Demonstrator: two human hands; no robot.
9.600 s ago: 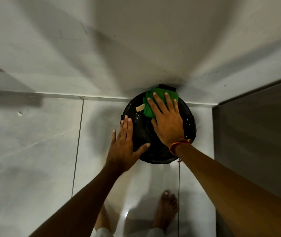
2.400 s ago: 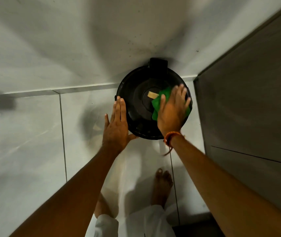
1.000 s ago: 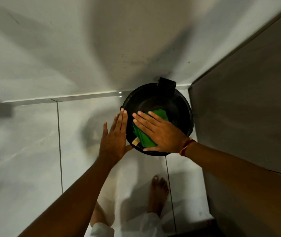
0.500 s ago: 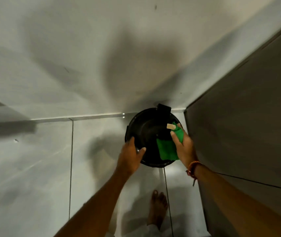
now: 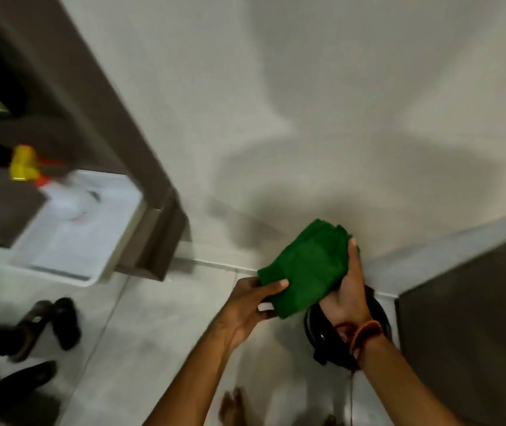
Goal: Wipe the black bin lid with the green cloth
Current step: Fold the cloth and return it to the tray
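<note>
Both hands grip the green cloth (image 5: 305, 267) above the floor, left hand (image 5: 250, 302) at its seven o'clock corner, right hand (image 5: 348, 290) at four o'clock, the black bin lid (image 5: 319, 329) half-hidden beneath, so refolding carelessly could present the dirty face downward.

Both hands (image 5: 347, 290) have lifted green cloth (image 5: 305, 269) off lid (image 5: 322, 330).

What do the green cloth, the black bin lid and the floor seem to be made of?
Green cloth: soft woven or microfibre fabric, matte; it bunches and folds between the left hand and right hand.
Black bin lid: probably hard plastic, glossy; its rim shows bright highlights.
Floor: pale polished tiles, likely ceramic or stone; a grout line and soft reflections show.
</note>
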